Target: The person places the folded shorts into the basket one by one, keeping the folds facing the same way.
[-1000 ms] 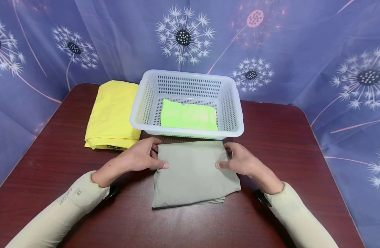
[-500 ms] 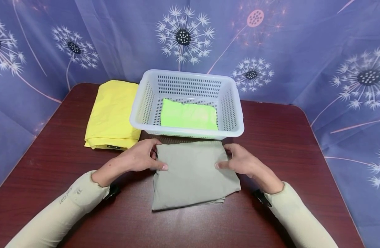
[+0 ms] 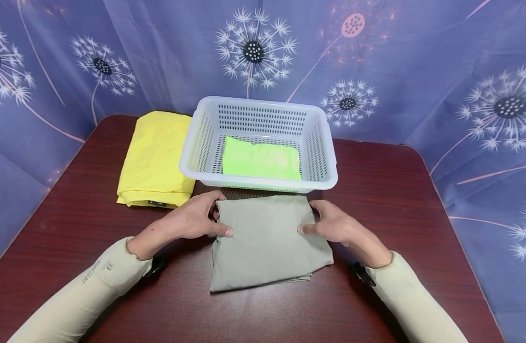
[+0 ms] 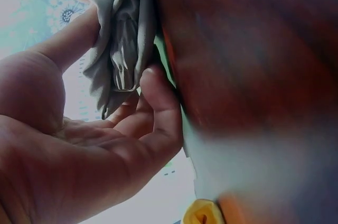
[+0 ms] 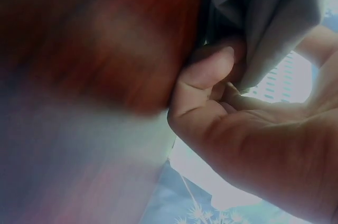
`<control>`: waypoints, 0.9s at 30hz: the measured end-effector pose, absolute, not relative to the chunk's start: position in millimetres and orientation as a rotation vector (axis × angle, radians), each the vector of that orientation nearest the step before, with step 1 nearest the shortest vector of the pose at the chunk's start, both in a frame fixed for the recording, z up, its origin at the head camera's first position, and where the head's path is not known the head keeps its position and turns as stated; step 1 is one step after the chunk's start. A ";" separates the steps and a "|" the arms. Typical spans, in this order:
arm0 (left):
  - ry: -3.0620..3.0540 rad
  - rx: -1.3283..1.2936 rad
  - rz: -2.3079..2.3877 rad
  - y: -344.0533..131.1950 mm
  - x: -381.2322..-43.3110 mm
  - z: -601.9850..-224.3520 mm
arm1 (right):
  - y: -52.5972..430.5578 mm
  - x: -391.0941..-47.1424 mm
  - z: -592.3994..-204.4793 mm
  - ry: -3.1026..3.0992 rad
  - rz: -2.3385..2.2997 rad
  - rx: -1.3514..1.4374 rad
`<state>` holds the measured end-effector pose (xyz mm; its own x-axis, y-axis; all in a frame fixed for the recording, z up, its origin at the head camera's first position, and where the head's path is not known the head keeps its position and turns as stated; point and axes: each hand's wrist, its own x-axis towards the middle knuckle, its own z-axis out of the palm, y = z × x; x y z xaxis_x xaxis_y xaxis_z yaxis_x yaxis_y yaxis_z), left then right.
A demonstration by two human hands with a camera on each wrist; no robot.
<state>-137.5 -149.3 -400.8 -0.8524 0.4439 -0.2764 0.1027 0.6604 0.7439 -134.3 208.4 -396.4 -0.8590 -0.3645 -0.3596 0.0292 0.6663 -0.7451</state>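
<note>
A folded grey-green garment (image 3: 267, 245) lies on the table in front of the basket, its near edge slightly slanted with a lower layer showing. My left hand (image 3: 193, 216) grips its left side, thumb on top. In the left wrist view, the curled fingers (image 4: 161, 105) reach beside and under the garment's loose folds (image 4: 124, 49). On the opposite side, my right hand (image 3: 338, 223) holds the garment the same way, with the thumb above. Its fingers (image 5: 208, 71) bend in at the cloth's lower edge in the right wrist view; some fingertips are hidden.
A white perforated plastic basket (image 3: 318, 157) stands just behind the garment, with a folded bright green cloth (image 3: 260, 161) inside. To its left lies a folded yellow garment (image 3: 156, 157), touching or nearly touching the basket. A blue flower-printed curtain (image 3: 177, 52) borders the dark red-brown table (image 3: 383, 190).
Both hands keep their hold on the garment's sides. The left hand and the garment's near left corner have shifted very slightly; the basket and yellow garment stay in place.
</note>
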 end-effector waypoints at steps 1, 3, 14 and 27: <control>2.439 0.427 1.055 -149.3 -137.3 -400.8 | 208.4 -134.2 -396.5 2.392 -1.084 -0.259; 2.441 0.428 1.057 -149.3 -137.1 -400.8 | 208.5 -134.1 -396.8 2.390 -1.084 -0.257; 2.440 0.439 1.070 -148.4 -135.9 -400.7 | 209.2 -130.6 -390.7 2.404 -1.087 -0.284; 2.433 0.404 1.087 -146.5 -133.9 -398.8 | 211.0 -129.9 -393.7 2.243 -1.284 -0.305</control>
<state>-133.9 -146.5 -398.8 -0.8594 0.4314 -0.2743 0.0835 0.6478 0.7572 -129.9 211.0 -393.7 -0.8327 -0.4410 -0.3349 0.0656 0.5220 -0.8504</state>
